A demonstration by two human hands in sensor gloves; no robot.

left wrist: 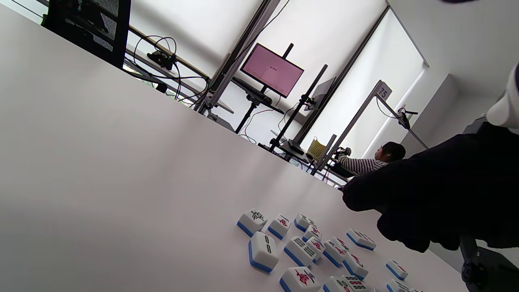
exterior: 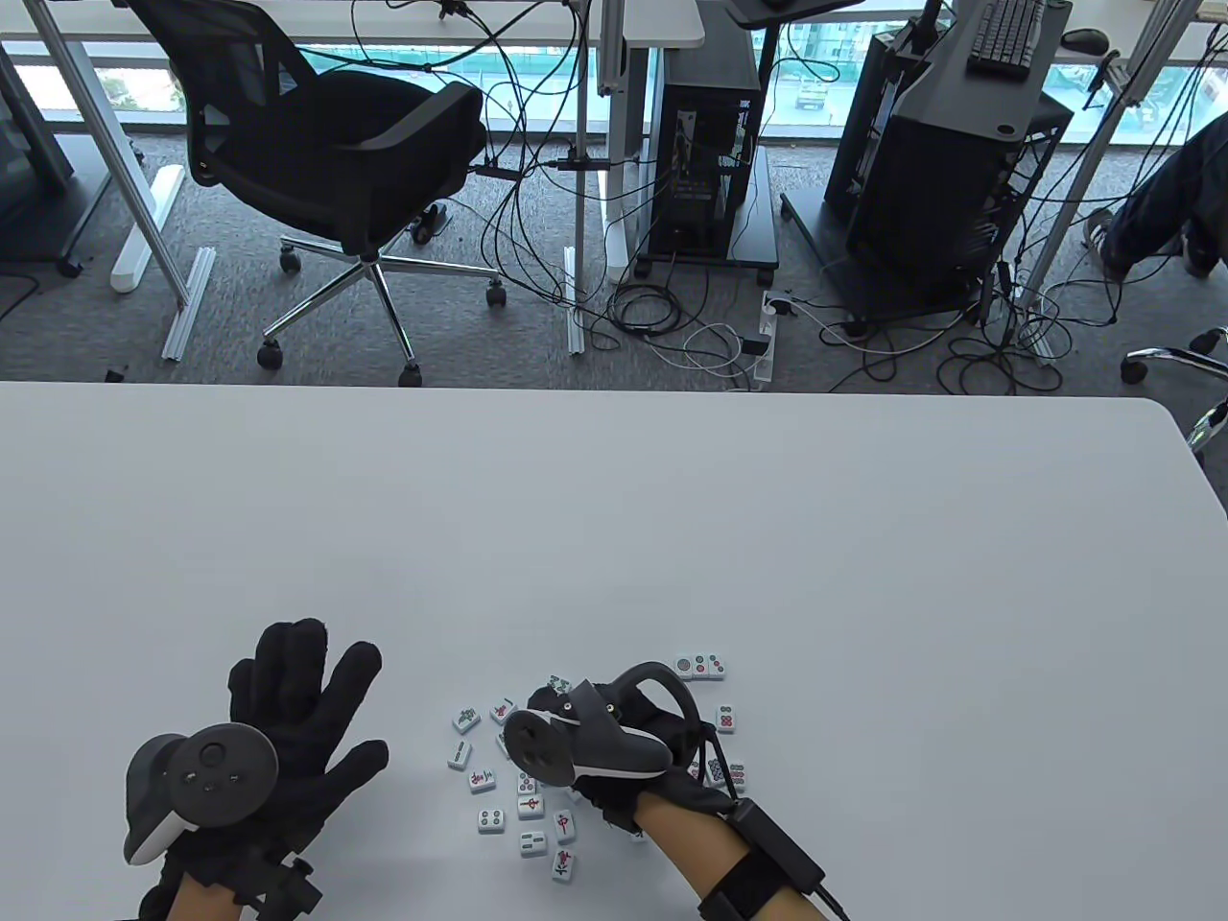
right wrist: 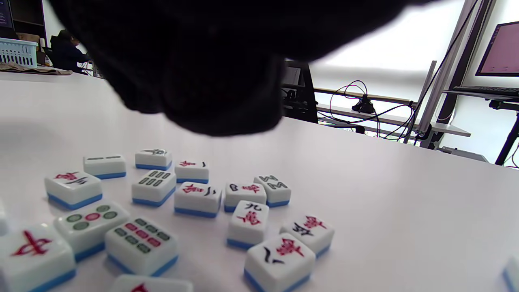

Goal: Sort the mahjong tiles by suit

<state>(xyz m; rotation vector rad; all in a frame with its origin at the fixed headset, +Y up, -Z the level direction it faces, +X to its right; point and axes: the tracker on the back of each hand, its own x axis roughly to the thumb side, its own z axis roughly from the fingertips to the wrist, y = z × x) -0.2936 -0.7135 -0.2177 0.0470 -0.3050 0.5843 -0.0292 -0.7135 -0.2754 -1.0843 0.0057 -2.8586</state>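
Several white mahjong tiles with blue backs (exterior: 523,806) lie face up and scattered near the table's front edge; circle, bamboo and character faces are mixed. Two circle tiles (exterior: 700,664) lie side by side at the far right of the scatter. My right hand (exterior: 561,696) hovers over the middle of the scatter, its fingers bent down and mostly hidden under the tracker. No tile shows in it. The right wrist view has the glove (right wrist: 194,61) above the tiles (right wrist: 198,198). My left hand (exterior: 317,691) lies to the left of the tiles, fingers spread, holding nothing.
The white table (exterior: 614,518) stretches bare beyond the tiles. Past its far edge stand an office chair (exterior: 345,163), computer towers and cables on the floor. The left wrist view shows the tiles (left wrist: 300,251) with the right hand (left wrist: 425,194) above them.
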